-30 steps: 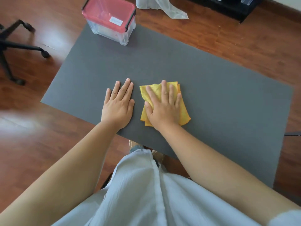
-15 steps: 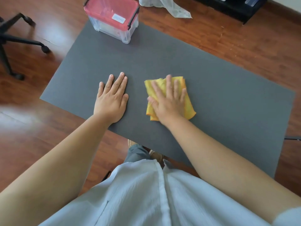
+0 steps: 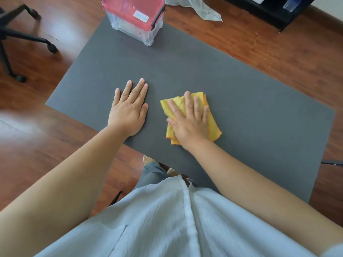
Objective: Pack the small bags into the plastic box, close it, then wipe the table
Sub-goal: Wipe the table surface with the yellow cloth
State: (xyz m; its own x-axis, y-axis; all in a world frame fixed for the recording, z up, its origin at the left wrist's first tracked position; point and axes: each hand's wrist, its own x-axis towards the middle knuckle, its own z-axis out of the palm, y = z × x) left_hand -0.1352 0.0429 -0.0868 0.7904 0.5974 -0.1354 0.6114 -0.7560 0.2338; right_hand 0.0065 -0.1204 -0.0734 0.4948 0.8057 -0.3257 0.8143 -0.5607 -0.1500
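Note:
A folded yellow cloth [image 3: 213, 125] lies on the grey table [image 3: 250, 101] near its front edge. My right hand [image 3: 189, 121] presses flat on the cloth with straight fingers. My left hand [image 3: 130, 108] rests flat on the bare table, a short way left of the cloth. The clear plastic box [image 3: 135, 21] with a red lid and black latches stands shut at the table's far left corner. No small bags show outside the box.
An office chair base [image 3: 20, 38] stands on the wooden floor at the left. A pale plastic bag [image 3: 198, 6] lies on the floor behind the table. A black shelf [image 3: 274, 10] sits at the back right.
My right hand has slid the yellow cloth to the right, widening the gap from my left hand. My left hand has stayed flat on the table.

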